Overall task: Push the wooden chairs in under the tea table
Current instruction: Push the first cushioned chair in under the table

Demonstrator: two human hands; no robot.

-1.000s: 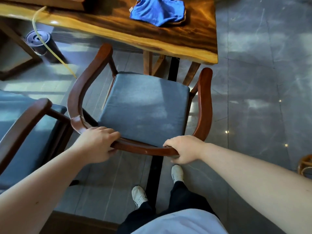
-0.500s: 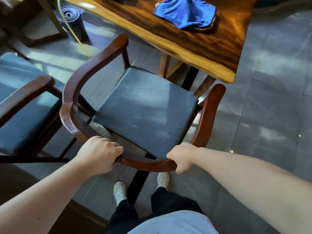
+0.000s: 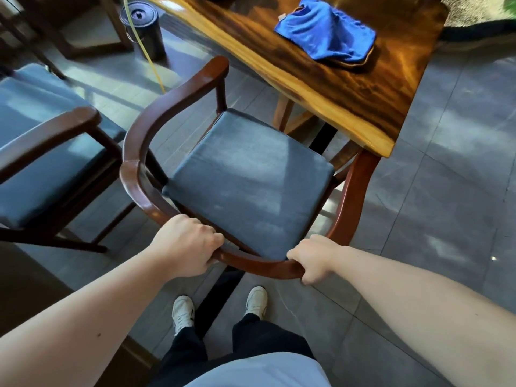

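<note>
Grey tiled floor [image 3: 446,219] all around, shiny enough to throw back patches of light. Only the one head view here, looking down past the person's arms to white shoes [image 3: 183,312] and dark trousers.

Top right is the wooden counter [image 3: 349,88], a glossy slab with a pale raw edge, and a crumpled blue cloth [image 3: 326,34] lies on it near the far side. Right in the middle sits the wooden chair [image 3: 134,152] with its curved back rail and a grey-blue seat cushion [image 3: 245,185]. It's angled to the counter, not square on. The tip of its right armrest is tucked just under the counter's near corner, while the left armrest tip stands beside the counter's edge and out in the open; most of the seat is out from under it too.

Both hands are on the back rail. The left hand [image 3: 187,244] has its grip closed over the rail, fingers curled on top. The right hand [image 3: 315,258] is wrapped shut around the rail further along, thumb hooked underneath.

Off to the left is a second chair [image 3: 50,135] with the same kind of cushion, just beside the first. Further back stands a dark round bin [image 3: 142,26] with a yellowish hose [image 3: 152,68] running down next to it.
</note>
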